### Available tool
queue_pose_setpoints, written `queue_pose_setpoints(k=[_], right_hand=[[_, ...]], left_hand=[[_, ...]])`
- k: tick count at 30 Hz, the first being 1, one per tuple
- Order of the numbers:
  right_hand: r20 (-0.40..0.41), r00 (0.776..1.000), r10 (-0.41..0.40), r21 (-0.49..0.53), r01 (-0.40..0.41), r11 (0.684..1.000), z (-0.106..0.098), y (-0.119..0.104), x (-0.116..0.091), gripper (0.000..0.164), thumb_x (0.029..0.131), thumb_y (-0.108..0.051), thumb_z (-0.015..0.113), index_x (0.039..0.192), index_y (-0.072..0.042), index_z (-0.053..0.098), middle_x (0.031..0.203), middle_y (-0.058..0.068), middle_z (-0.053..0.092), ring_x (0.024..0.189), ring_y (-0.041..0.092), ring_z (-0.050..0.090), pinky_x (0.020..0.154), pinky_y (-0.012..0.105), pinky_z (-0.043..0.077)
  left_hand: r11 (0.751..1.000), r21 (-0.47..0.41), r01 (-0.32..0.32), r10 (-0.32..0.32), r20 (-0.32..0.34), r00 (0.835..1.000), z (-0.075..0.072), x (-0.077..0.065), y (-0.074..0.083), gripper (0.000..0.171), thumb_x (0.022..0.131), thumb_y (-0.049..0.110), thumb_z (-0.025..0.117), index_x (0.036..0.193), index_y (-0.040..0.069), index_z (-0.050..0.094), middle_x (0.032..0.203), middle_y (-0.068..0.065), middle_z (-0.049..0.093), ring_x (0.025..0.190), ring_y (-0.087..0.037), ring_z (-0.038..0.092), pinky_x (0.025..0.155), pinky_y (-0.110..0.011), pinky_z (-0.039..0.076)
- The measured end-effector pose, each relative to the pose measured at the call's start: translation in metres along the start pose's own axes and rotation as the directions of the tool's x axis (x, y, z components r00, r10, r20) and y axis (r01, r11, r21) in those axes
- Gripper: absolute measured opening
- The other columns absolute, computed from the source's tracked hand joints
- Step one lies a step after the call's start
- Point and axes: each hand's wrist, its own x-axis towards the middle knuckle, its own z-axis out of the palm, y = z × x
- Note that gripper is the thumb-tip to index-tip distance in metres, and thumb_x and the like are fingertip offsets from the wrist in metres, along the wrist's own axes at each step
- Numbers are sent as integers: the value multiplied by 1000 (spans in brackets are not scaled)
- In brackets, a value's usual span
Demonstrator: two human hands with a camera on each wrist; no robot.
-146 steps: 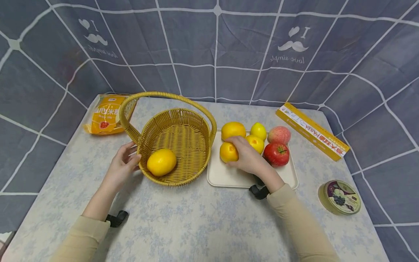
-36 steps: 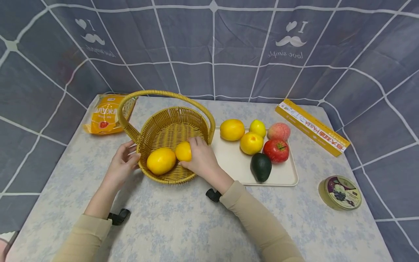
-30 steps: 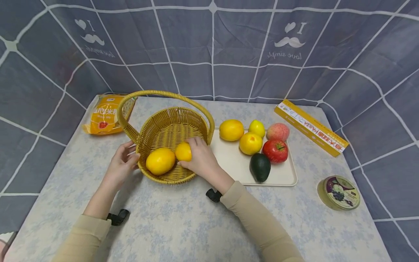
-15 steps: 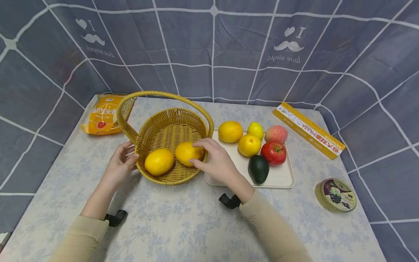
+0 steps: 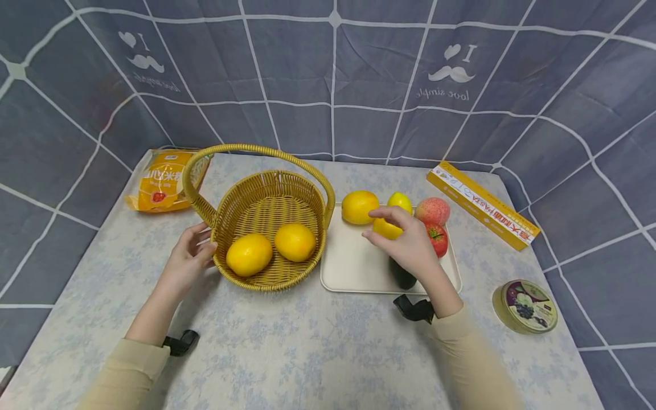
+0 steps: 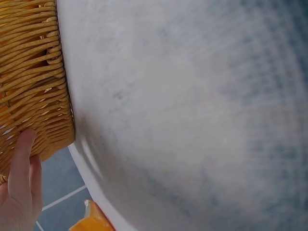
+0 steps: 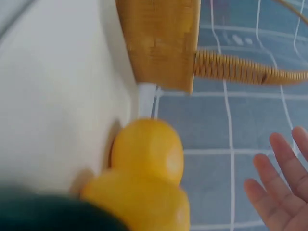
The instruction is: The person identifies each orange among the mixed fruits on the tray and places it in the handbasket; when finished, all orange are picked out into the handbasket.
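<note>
My left hand [image 5: 187, 259] holds the left side of the yellow wicker basket [image 5: 266, 213], its thumb at the rim and fingers against the outer wall [image 6: 33, 96]. Two yellow fruits [image 5: 249, 254] lie side by side in the basket. Over the cream tray [image 5: 348, 276], my right hand [image 5: 410, 245] has thumb and fingers spread apart, holding nothing. Beneath it, partly covered, are a round yellow fruit [image 5: 384, 229], a dark green avocado [image 5: 402, 276] and a red apple [image 5: 437, 239]. An oval yellow fruit [image 5: 360, 206], a small yellow-green fruit [image 5: 400, 200] and a peach [image 5: 433, 211] sit along the tray's back.
The basket's tall handle [image 5: 266, 149] arches above its bowl. An orange food packet [image 5: 165, 182] lies behind at the left. Right of the tray are a long pasta box [image 5: 482, 205] and a round tin [image 5: 528, 306]. Tile-patterned cloth [image 5: 292, 74] hangs behind the table.
My right hand carried a yellow fruit from the tray into the basket, let go beside the first one, and moved back right over the tray. My left hand stayed at the basket.
</note>
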Motion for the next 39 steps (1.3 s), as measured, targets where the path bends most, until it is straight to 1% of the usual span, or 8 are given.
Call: queue_pose_setpoints(k=[5,11,18,21,25,29,34,39], right_hand=[[-18,998,62,-9,-62,998,-15,15,6,46,85,-23,78,125,-8,62,130,11,62,124,34,55,111,48,40],[-19,991,132,-33,-132,991,-19,26,10,57,85,-28,78,133,-5,56,140,14,53,130,36,47,112,53,37],[4,977,212,-92,-211,973,-15,38,12,67,85,-33,77,140,-7,49,147,19,43,131,37,44,109,54,38],[7,972,237,-94,-235,967,-12,43,12,70,85,-33,77,142,-7,46,147,21,40,129,38,44,108,54,39],[8,968,252,-98,-250,963,-8,47,12,74,84,-32,76,144,-4,43,148,24,37,130,40,42,111,57,36],[8,965,263,-113,-260,959,-3,52,13,78,84,-32,77,146,-2,39,148,25,36,130,40,40,113,57,33],[13,959,282,-140,-278,950,3,54,15,81,83,-30,77,146,-1,37,147,25,33,127,39,41,111,56,35],[9,959,285,-172,-279,945,7,55,19,82,83,-28,77,147,1,35,146,27,32,127,40,41,111,56,35]], left_hand=[[1000,-4,14,-14,-5,1000,1,0,0,63,106,21,42,158,7,9,158,-23,24,137,-32,39,80,-13,52],[1000,-3,17,-17,-6,1000,1,0,0,63,106,22,42,158,7,10,158,-23,24,135,-28,41,80,-13,52],[1000,-1,16,-16,-1,1000,0,0,0,63,106,23,44,157,7,11,157,-23,25,125,-11,46,81,-14,53],[1000,-5,17,-17,0,1000,0,0,-1,64,106,23,44,158,7,10,158,-23,24,129,-17,45,81,-14,52],[1000,0,19,-19,-3,1000,0,1,-1,64,106,24,43,158,8,10,159,-22,24,133,-23,42,81,-13,52],[1000,9,20,-20,-9,1000,1,0,0,63,106,23,43,158,8,10,158,-22,25,132,-21,43,80,-13,52],[1000,13,10,-10,-13,1000,2,0,1,62,106,22,42,158,8,10,157,-22,26,134,-25,43,80,-13,52],[1000,11,15,-14,-16,1000,2,-1,1,62,106,21,42,157,7,10,158,-22,26,130,-18,45,80,-13,52]])
